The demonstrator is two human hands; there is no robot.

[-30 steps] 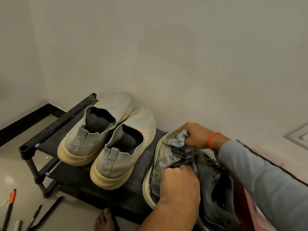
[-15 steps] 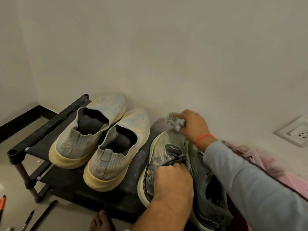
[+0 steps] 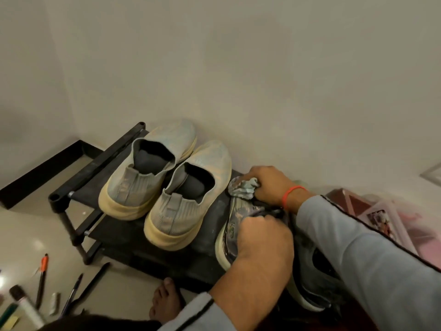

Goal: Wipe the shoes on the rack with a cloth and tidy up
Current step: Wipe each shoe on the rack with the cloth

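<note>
Right hand: your grip bunches the cloth on the grey sneaker toe.
Left hand: clamped, apparently on the laces.
Risk: hard strokes may shove the sneaker off the rack.

Right hand fisted, fingers curled tight, wrist bent; left hand knuckles-up, fingers clenched, forearm extended.
</note>
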